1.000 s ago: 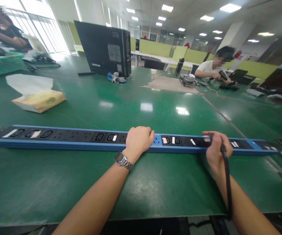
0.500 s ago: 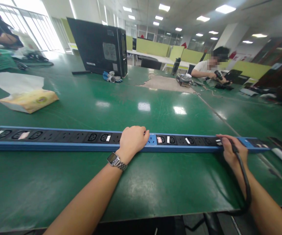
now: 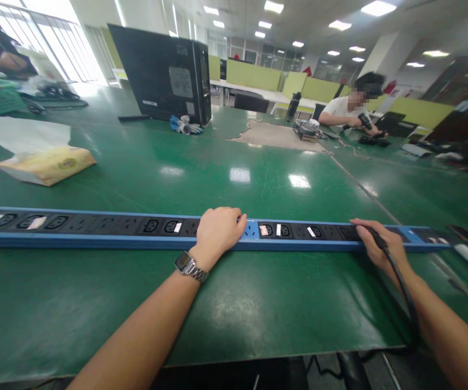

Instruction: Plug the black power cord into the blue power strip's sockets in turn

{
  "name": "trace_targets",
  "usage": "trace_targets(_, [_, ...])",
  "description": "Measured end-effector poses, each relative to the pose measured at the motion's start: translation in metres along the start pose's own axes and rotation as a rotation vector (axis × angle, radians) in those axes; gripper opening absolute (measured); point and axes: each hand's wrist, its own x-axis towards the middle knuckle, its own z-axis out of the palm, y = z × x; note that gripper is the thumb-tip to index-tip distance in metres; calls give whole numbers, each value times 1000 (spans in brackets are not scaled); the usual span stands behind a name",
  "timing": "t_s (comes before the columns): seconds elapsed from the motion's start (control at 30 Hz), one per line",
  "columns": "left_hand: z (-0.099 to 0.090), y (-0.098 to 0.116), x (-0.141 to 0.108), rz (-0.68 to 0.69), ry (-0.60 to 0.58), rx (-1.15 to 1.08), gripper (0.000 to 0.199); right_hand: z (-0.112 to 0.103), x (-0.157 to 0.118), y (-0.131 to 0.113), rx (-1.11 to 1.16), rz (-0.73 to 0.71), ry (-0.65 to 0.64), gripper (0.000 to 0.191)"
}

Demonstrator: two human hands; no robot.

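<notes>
The power strip (image 3: pixel 108 238) runs from nine to three o'clock across our bench (image 3: pixel 144 325) — our left grip (image 3: pixel 220 230) clamped over it, our right grip (image 3: pixel 386 252), toward three, closed on a corded black plug (image 3: pixel 377 239).

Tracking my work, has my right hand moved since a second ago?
Yes: your right hand moved rightward along the power strip, farther from its blue socket.

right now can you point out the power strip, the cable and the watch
Power strip (image 3: pixel 251 229): head view, its blue socket section
Cable (image 3: pixel 401 280): head view, its black cord
Watch (image 3: pixel 183 261): head view, its face
</notes>
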Motion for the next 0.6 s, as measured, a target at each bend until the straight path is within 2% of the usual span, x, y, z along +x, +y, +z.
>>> trace_targets(0.2, [0, -1, -1, 7, 2, 9, 43, 12, 0, -5, -79, 43, 177, 32])
trace_targets(0.43, [-2, -2, 0, 22, -7, -9, 42, -2, 7, -7, -84, -109, -26, 31])
trace_targets(0.5, [-2, -2, -1, 23, -7, -14, 41, 2, 3, -14, -52, -42, 51, 32])
trace_targets(0.6, [-1, -2, -1, 26, 3, -13, 41, 15, -5, -23, -90, 152, 280, 35])
